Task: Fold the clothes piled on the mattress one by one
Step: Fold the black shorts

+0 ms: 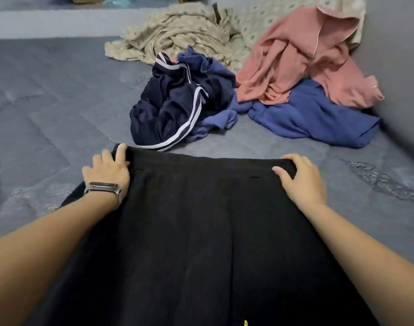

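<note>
A black garment [201, 231] lies spread flat on the grey mattress [48, 102], reaching from the bottom of the view to mid-frame. My left hand [108, 168], with a watch on the wrist, grips its far left corner. My right hand [300, 177] grips the far right corner, fingers curled over the edge and thumb on top. Beyond lies the pile: a navy garment with white stripes [173, 107], a blue garment [314, 116], a pink garment [302, 62] and a beige patterned cloth [177, 34].
A grey wall [398, 67] bounds the mattress on the right. The mattress's far edge meets a pale floor strip [48, 22] at the top left. Bare mattress stretches to the left of the black garment.
</note>
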A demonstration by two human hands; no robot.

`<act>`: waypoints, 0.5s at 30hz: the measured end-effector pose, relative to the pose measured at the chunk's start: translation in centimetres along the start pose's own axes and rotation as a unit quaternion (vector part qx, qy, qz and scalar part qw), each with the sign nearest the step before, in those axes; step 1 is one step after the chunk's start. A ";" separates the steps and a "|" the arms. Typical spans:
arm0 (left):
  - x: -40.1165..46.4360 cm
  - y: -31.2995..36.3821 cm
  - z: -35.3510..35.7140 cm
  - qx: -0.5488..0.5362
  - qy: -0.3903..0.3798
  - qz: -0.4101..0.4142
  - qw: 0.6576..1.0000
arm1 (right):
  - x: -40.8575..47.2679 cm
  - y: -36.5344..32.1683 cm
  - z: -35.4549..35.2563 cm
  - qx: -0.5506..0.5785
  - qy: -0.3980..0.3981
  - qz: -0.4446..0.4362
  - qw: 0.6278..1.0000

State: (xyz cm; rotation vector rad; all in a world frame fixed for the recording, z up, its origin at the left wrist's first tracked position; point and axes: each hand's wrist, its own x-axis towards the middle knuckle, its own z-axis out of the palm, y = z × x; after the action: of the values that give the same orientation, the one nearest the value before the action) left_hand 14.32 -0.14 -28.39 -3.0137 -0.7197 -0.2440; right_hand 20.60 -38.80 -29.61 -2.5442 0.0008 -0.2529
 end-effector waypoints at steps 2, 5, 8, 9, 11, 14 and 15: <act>0.6 0.2 1.3 -0.002 0.021 -0.039 0.999 | -0.4 0.1 0.7 -0.011 0.046 -0.005 0.999; 1.6 0.1 1.4 0.025 0.010 -0.015 1.000 | -0.4 -0.1 0.7 0.003 0.040 -0.005 0.999; 0.3 0.1 0.8 0.008 -0.009 -0.018 1.000 | -0.2 -0.1 0.2 0.005 0.017 0.019 1.000; -0.8 0.1 0.6 0.004 -0.026 -0.017 1.000 | -0.2 -0.3 0.0 0.002 0.000 0.031 1.000; -3.8 -0.3 0.4 0.013 -0.040 0.027 0.999 | -1.1 -0.7 -0.3 0.002 -0.041 0.045 0.998; -10.3 -1.7 -0.1 0.018 -0.024 0.136 0.990 | -4.6 -1.1 -1.6 0.020 -0.115 0.047 0.992; -13.1 -2.2 -0.4 0.010 -0.032 0.158 0.987 | -6.3 -1.3 -2.3 0.020 -0.146 0.047 0.988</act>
State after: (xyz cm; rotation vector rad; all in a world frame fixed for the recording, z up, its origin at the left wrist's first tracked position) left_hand 1.78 -4.03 -30.12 -3.0668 -0.2361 -0.1264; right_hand 13.96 -38.62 -28.13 -2.5089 0.0022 0.1560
